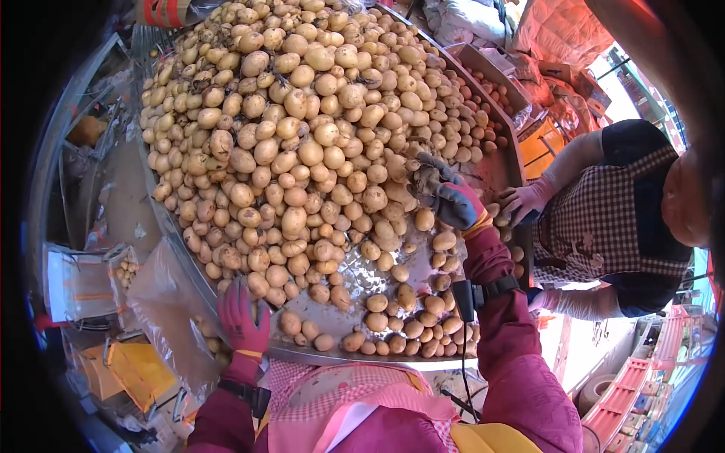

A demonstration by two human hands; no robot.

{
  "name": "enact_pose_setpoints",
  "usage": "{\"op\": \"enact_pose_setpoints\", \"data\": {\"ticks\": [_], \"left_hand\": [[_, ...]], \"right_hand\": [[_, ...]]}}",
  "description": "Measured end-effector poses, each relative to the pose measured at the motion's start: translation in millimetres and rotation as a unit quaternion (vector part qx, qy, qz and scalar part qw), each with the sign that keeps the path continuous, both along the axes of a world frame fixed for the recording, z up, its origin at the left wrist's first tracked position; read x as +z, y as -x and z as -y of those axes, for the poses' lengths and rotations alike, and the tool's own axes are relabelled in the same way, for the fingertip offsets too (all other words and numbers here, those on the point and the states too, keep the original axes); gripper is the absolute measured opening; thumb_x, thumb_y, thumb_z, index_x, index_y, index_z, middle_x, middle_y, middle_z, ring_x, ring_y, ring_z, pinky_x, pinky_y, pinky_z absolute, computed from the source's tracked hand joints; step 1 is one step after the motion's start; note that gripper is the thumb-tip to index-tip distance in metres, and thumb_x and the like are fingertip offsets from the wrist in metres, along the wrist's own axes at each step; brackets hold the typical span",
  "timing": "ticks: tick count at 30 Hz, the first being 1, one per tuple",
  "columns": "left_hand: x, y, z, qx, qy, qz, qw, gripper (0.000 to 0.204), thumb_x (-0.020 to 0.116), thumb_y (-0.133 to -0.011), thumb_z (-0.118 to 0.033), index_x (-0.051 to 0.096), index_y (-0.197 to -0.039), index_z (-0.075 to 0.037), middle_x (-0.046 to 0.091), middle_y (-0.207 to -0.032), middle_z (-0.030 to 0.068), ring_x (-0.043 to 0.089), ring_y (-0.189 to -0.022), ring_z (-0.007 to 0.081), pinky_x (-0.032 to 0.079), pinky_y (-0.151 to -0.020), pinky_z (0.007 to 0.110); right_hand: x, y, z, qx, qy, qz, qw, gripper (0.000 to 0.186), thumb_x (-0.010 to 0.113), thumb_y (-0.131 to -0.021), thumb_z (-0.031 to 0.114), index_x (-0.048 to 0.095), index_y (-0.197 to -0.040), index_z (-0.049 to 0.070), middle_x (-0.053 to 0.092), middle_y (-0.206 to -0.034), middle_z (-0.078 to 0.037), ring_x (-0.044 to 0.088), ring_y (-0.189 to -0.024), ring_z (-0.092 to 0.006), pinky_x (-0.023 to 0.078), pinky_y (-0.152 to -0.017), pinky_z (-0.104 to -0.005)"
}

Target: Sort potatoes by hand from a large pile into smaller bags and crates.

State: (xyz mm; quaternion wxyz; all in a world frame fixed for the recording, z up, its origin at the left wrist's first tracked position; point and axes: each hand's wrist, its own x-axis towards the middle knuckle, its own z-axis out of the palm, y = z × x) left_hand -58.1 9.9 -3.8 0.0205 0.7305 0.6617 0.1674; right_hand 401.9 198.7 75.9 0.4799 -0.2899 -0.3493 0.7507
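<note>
A large heap of pale brown potatoes (302, 136) covers the metal sorting table (362, 283). My left hand (243, 317), in a pink glove, rests at the table's near left edge with its fingers apart, close to the lowest potatoes of the heap. On the right side of the heap is my right hand (455, 198), in a pink and dark grey glove. Its fingers stretch out over the potatoes, partly blurred, and I make out nothing held in them. Smaller loose potatoes (414, 328) lie along the near edge, below my right forearm.
At the right a person in a checked apron (596, 211) has a gloved hand (523, 202) at the table's rim, near mine. A clear plastic bag (170, 302) hangs at the left edge. A yellow crate (140, 370) stands lower left. Reddish potatoes (483, 98) lie in a far-right trough.
</note>
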Motion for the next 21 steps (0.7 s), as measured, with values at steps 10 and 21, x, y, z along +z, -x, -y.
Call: {"op": "enact_pose_setpoints", "data": {"ticks": [10,21], "left_hand": [[0,0,5,0.01,-0.027,0.027,0.999,0.057,0.066,-0.087,-0.025,0.051,-0.138,-0.002,0.052,-0.139,0.0191,0.048,-0.13,0.0377,0.033,-0.112,0.052],[59,-106,-21,-0.129,0.048,0.533,0.835,0.062,0.076,-0.084,-0.01,0.051,-0.14,-0.001,0.06,-0.13,0.0166,0.063,-0.113,0.0235,0.052,-0.094,0.035]], "right_hand": [[57,25,69,0.097,-0.113,0.004,0.989,0.076,0.067,-0.081,0.018,0.039,-0.146,-0.008,0.049,-0.145,-0.016,0.043,-0.137,-0.0238,0.031,-0.116,-0.0363],[36,104,96,0.264,-0.1,0.109,0.953,0.068,0.064,-0.094,0.022,0.035,-0.15,-0.005,0.04,-0.155,-0.013,0.038,-0.141,-0.0202,0.033,-0.113,-0.0314]]}}
